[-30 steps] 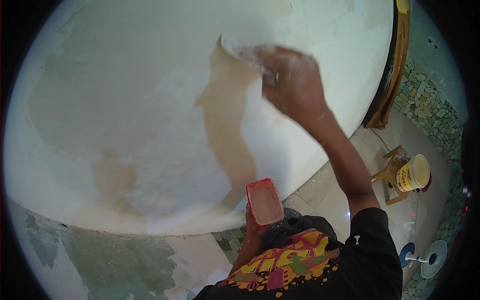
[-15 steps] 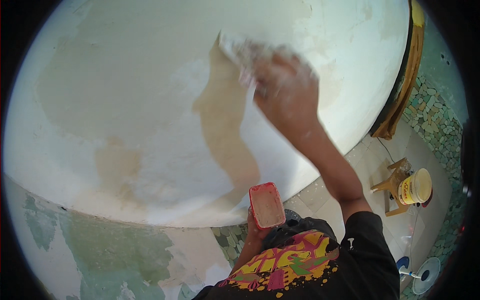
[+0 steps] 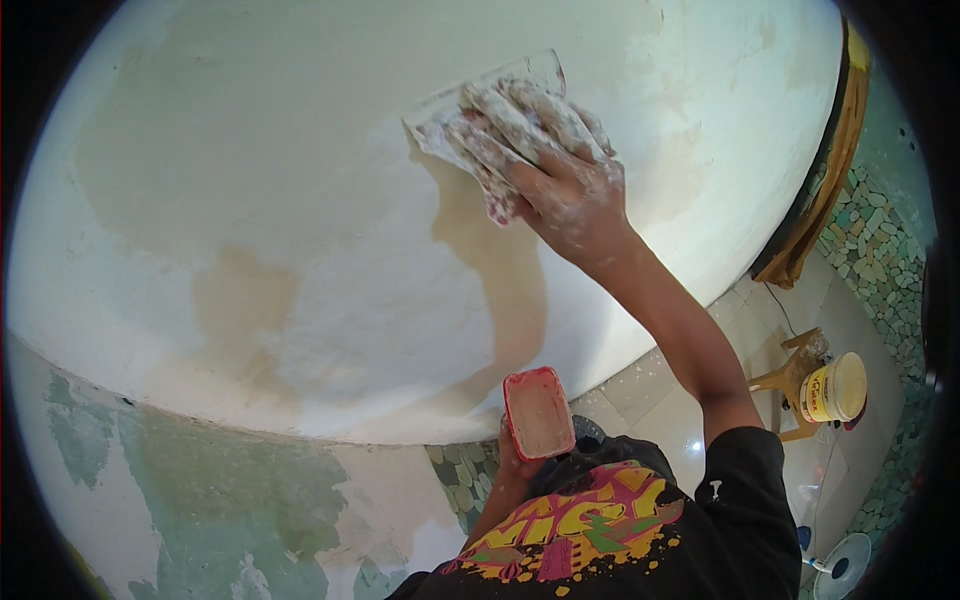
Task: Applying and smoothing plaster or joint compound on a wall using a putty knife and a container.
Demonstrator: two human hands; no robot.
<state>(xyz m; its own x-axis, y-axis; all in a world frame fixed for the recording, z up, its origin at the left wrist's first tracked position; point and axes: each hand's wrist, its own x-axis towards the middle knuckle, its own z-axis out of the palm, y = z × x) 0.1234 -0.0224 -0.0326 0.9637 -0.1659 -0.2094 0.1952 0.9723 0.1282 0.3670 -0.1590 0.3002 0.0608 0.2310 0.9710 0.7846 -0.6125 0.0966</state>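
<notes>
My right hand [image 3: 565, 175], its fingers coated in white paste, presses a pale flat putty spreader [image 3: 432, 135] against the large smooth white wall [image 3: 340, 330]. The blade's edge runs slantwise beyond my fingertips, and my palm side is hidden. Low in the middle, my left hand [image 3: 513, 458] grips a red rectangular tub [image 3: 528, 376] by its side, with most of its fingers out of sight behind it. Off-white putty [image 3: 540, 418] lies inside the tub. Darker beige patches and my arm's shadow mark the wall below the spreader.
At right, a brown wooden stool [image 3: 795, 375] and a yellow-and-white bucket [image 3: 835, 388] stand on the tiled floor. A fan [image 3: 845, 565] is at the lower right. Green peeling paint covers the lower-left wall [image 3: 230, 490]. A brown wooden edge [image 3: 825, 200] borders the white surface.
My right hand has turned, so the spreader now lies broader across the wall, and the hand's motion blur is gone. My left hand and the tub stay nearly in place.
</notes>
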